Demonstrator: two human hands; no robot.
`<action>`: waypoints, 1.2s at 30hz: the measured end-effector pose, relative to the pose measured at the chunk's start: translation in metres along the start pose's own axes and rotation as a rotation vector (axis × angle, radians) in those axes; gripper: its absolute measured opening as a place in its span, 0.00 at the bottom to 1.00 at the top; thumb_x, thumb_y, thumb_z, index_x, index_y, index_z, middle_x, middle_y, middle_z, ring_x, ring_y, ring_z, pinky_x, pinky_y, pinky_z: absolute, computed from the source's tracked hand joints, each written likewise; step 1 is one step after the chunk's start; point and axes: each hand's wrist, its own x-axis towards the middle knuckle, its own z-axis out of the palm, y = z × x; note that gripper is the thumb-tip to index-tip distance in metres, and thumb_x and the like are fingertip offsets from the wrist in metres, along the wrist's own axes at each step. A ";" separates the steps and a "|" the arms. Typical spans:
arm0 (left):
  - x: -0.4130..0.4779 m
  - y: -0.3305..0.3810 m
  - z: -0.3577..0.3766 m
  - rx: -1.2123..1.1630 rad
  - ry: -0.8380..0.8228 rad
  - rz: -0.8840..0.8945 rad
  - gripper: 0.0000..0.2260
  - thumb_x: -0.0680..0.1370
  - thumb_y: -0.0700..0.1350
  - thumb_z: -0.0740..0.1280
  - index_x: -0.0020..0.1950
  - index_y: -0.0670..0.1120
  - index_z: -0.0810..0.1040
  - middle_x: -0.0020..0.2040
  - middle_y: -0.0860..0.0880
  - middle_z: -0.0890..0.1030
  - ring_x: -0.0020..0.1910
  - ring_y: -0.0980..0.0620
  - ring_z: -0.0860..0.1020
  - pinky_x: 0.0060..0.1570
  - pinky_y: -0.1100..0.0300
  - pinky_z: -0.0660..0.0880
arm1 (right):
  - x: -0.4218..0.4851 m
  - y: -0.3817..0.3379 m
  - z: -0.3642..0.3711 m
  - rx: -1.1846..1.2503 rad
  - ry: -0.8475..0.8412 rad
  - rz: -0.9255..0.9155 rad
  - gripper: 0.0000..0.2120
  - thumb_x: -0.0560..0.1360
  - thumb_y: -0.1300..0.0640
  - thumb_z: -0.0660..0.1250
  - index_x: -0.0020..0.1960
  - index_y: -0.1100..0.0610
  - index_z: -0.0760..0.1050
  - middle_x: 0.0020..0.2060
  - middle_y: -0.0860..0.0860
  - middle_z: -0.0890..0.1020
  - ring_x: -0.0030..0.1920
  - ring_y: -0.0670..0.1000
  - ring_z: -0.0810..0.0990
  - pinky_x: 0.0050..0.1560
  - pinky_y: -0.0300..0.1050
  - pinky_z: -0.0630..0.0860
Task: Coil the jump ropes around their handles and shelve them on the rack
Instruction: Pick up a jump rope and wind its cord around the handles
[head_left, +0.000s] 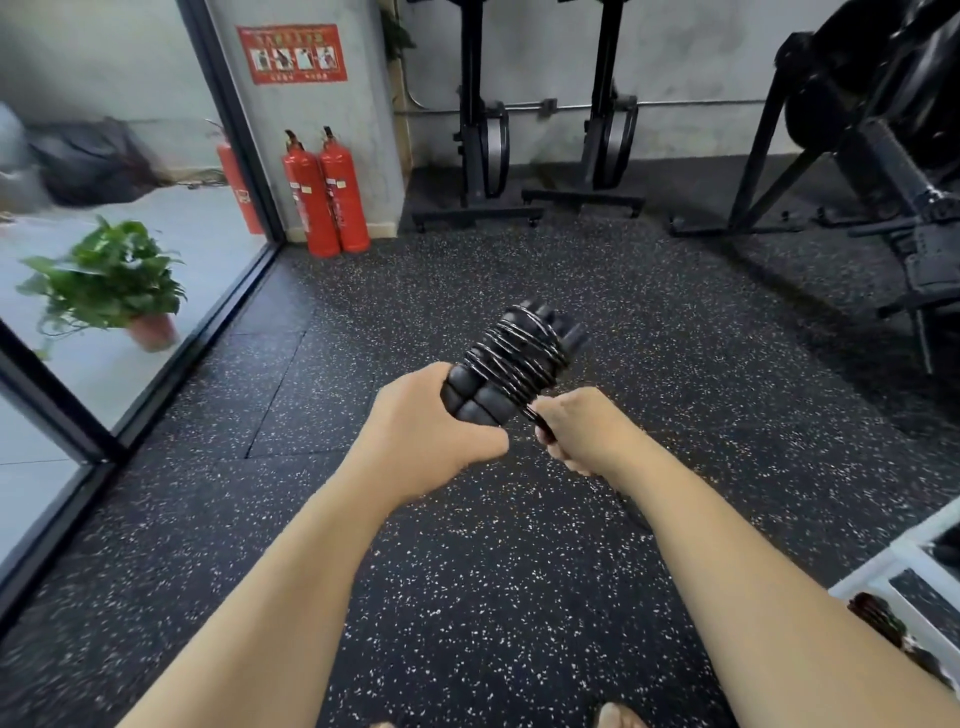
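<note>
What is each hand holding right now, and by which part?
The left hand grips the paired black handles at their near end. The right hand pinches the rope just where it leaves the last coil.

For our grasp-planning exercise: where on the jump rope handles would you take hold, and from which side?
Grip the bare near end of the handles, below the coiled rope, coming from the left as the left hand does. The bundle tilts away to the right, leaving that end uncovered; squeezing the coils would likely loosen them.
</note>
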 end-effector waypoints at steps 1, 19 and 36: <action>0.003 -0.002 -0.003 -0.025 0.033 -0.040 0.09 0.64 0.43 0.73 0.39 0.46 0.75 0.29 0.58 0.73 0.28 0.57 0.68 0.27 0.67 0.67 | 0.004 0.003 0.004 -0.025 0.017 -0.032 0.20 0.80 0.54 0.58 0.32 0.58 0.72 0.22 0.49 0.73 0.23 0.47 0.69 0.26 0.39 0.66; 0.006 -0.008 -0.006 0.547 0.095 -0.175 0.11 0.68 0.52 0.71 0.35 0.48 0.72 0.34 0.51 0.78 0.31 0.52 0.75 0.29 0.63 0.68 | -0.047 -0.048 0.012 -0.826 0.297 -0.581 0.23 0.79 0.47 0.56 0.28 0.56 0.61 0.27 0.48 0.69 0.30 0.50 0.68 0.29 0.44 0.59; -0.019 0.014 0.010 0.656 -0.402 0.342 0.17 0.63 0.49 0.75 0.37 0.56 0.65 0.33 0.56 0.75 0.33 0.59 0.73 0.37 0.62 0.72 | -0.010 -0.006 -0.030 -0.330 -0.152 -0.251 0.28 0.75 0.37 0.62 0.28 0.57 0.66 0.21 0.48 0.65 0.23 0.48 0.62 0.29 0.41 0.62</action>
